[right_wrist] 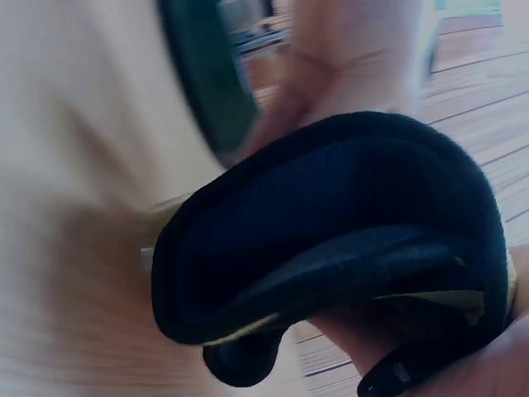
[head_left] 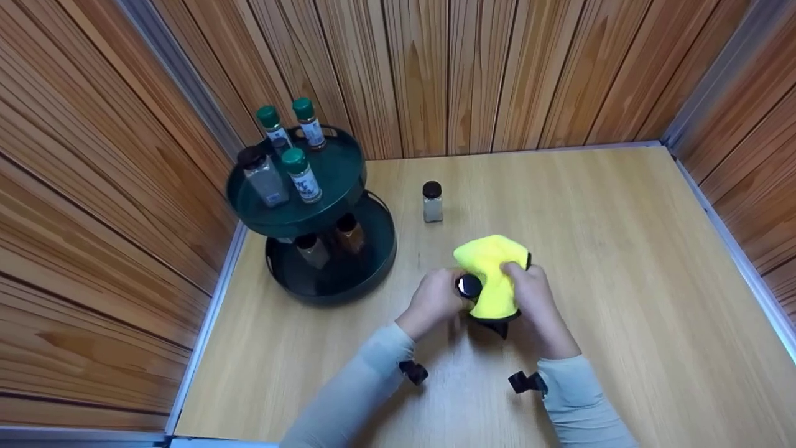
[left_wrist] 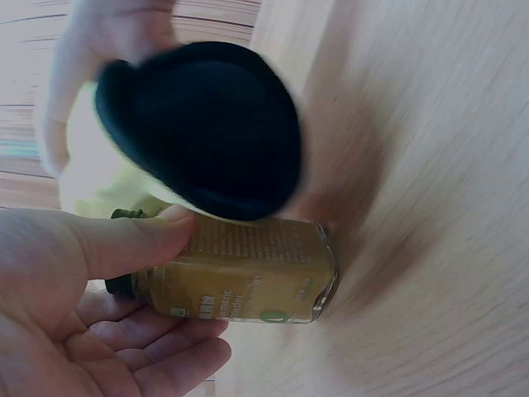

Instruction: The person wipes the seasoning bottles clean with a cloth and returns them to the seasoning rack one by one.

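Observation:
My left hand (head_left: 438,292) grips a glass spice jar (left_wrist: 248,281) of yellow-brown powder, its label reading turmeric powder. The black cap (head_left: 469,286) faces up towards the head camera. In the left wrist view the thumb lies along one side of the jar and the fingers along the other. My right hand (head_left: 532,289) holds a bright yellow cloth (head_left: 494,274) with black edging, thumb on top. The cloth's dark underside (right_wrist: 297,207) fills much of the right wrist view, curved beside the jar. Whether the jar's base touches the table cannot be told.
A dark green two-tier round rack (head_left: 342,202) stands at the left, bearing several green-capped bottles and dark-capped jars. Behind the hands, a small dark-capped jar (head_left: 433,202) stands on the wooden table (head_left: 622,261). Wood-panelled walls (head_left: 479,74) enclose the back and sides.

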